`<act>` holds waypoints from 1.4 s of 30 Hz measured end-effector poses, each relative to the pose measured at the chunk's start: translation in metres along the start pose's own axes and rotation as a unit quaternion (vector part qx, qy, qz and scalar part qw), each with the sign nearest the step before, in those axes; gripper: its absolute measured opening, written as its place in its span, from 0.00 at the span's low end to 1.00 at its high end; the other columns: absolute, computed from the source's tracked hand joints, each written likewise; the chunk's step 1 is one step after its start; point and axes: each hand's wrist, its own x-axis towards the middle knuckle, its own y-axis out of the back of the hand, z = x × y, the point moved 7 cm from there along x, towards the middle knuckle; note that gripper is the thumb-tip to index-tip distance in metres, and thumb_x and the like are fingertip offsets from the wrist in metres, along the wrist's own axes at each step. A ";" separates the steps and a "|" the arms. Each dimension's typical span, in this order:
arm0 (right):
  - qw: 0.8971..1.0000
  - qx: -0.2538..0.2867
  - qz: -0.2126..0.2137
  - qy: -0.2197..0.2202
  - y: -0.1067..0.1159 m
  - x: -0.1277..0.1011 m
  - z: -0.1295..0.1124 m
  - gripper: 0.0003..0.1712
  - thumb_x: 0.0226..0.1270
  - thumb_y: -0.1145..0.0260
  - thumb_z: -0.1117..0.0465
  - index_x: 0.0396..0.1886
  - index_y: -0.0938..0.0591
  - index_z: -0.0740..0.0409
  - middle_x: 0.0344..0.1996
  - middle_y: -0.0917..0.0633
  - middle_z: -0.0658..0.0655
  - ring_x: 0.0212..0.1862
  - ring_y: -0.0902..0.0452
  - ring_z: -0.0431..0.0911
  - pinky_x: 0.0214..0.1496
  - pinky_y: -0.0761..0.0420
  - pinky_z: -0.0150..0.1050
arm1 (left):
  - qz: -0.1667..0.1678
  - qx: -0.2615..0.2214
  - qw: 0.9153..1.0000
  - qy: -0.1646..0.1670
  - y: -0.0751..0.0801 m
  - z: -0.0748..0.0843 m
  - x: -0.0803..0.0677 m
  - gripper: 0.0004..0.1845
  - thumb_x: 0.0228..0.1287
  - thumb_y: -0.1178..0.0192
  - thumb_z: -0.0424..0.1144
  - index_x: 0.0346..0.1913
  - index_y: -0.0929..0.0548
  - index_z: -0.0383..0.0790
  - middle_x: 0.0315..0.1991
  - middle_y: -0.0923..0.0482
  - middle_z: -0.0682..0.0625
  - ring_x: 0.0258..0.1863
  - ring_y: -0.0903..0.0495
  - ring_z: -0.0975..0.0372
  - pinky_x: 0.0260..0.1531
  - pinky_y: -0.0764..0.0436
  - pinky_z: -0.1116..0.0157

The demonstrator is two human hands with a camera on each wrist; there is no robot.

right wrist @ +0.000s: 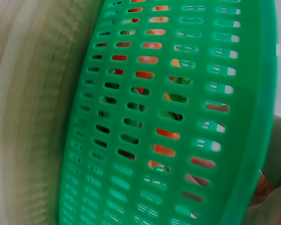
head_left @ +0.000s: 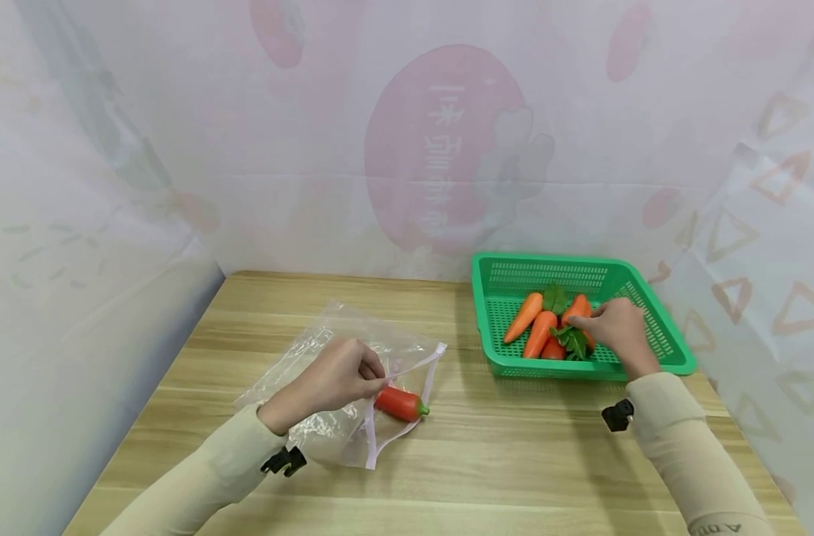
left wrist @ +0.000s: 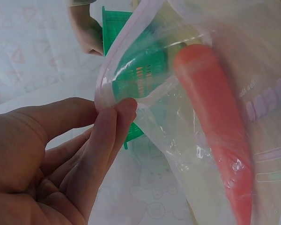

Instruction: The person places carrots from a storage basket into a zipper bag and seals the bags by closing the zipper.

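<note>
My left hand pinches the zip edge of a clear plastic bag between thumb and fingertips. Inside the bag lies a red chili pepper, its green stem end at the open mouth. Over on the right, my right hand reaches into a green plastic basket. Its thumb and fingers touch an orange carrot there; whether they grip it cannot be told. In the right wrist view the basket wall hides most of the fingers.
Beside that carrot in the basket lie two more carrots, green leaves and a red rounded thing. Bag and basket stand on a wooden table. Printed cloth walls enclose the back and both sides.
</note>
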 end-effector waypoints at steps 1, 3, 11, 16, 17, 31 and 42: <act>1.000 0.001 0.003 -0.002 -0.001 0.001 0.000 0.36 0.70 0.28 0.46 0.05 0.32 0.48 0.05 0.40 0.45 0.15 0.41 0.42 0.61 0.20 0.65 | 0.000 0.001 1.000 0.000 0.000 0.000 0.000 0.02 0.61 0.28 0.29 0.31 0.07 0.35 0.27 0.09 0.51 0.26 0.14 0.71 0.27 0.15 0.74; 1.000 0.008 0.007 -0.016 -0.005 0.004 0.002 0.37 0.70 0.28 0.46 0.06 0.36 0.47 0.06 0.43 0.44 0.14 0.48 0.41 0.31 0.21 0.46 | 0.001 0.003 1.000 -0.002 0.000 0.000 0.000 0.02 0.61 0.28 0.30 0.31 0.07 0.36 0.27 0.09 0.51 0.26 0.14 0.72 0.27 0.15 0.74; 0.998 -0.009 0.029 -0.052 -0.008 0.013 0.002 0.35 0.66 0.25 0.46 0.08 0.36 0.48 0.06 0.42 0.46 0.15 0.42 0.44 0.23 0.36 0.39 | 0.000 0.003 1.000 -0.003 -0.001 -0.001 0.000 0.02 0.61 0.28 0.29 0.32 0.07 0.34 0.27 0.09 0.51 0.26 0.14 0.72 0.27 0.15 0.74; 0.997 -0.025 0.040 -0.055 -0.012 0.017 0.002 0.35 0.65 0.24 0.47 0.10 0.37 0.50 0.07 0.41 0.48 0.22 0.33 0.51 0.26 0.32 0.41 | -0.001 0.000 1.000 -0.003 -0.001 -0.001 0.000 0.02 0.61 0.28 0.29 0.32 0.07 0.34 0.27 0.09 0.51 0.26 0.14 0.71 0.27 0.15 0.74; 0.997 -0.026 0.040 -0.054 -0.013 0.018 0.002 0.35 0.65 0.24 0.47 0.10 0.37 0.50 0.07 0.41 0.47 0.19 0.34 0.49 0.23 0.33 0.39 | -0.001 0.000 1.000 -0.004 -0.001 -0.001 0.000 0.02 0.61 0.29 0.29 0.32 0.07 0.34 0.27 0.09 0.51 0.26 0.14 0.71 0.27 0.15 0.74; 0.998 -0.029 0.041 -0.045 -0.016 0.020 0.001 0.34 0.66 0.25 0.51 0.10 0.38 0.50 0.08 0.43 0.46 0.12 0.39 0.43 0.19 0.35 0.37 | 0.000 -0.004 1.000 -0.006 0.000 -0.001 0.000 0.02 0.61 0.29 0.28 0.33 0.07 0.33 0.28 0.09 0.50 0.26 0.14 0.71 0.27 0.15 0.74; 0.997 -0.014 0.035 -0.060 -0.012 0.019 0.001 0.32 0.65 0.25 0.54 0.11 0.37 0.50 0.08 0.41 0.46 0.13 0.36 0.43 0.20 0.32 0.37 | -0.002 -0.005 1.000 -0.004 0.000 -0.001 0.000 0.02 0.61 0.29 0.28 0.33 0.08 0.33 0.28 0.09 0.49 0.25 0.14 0.71 0.27 0.15 0.74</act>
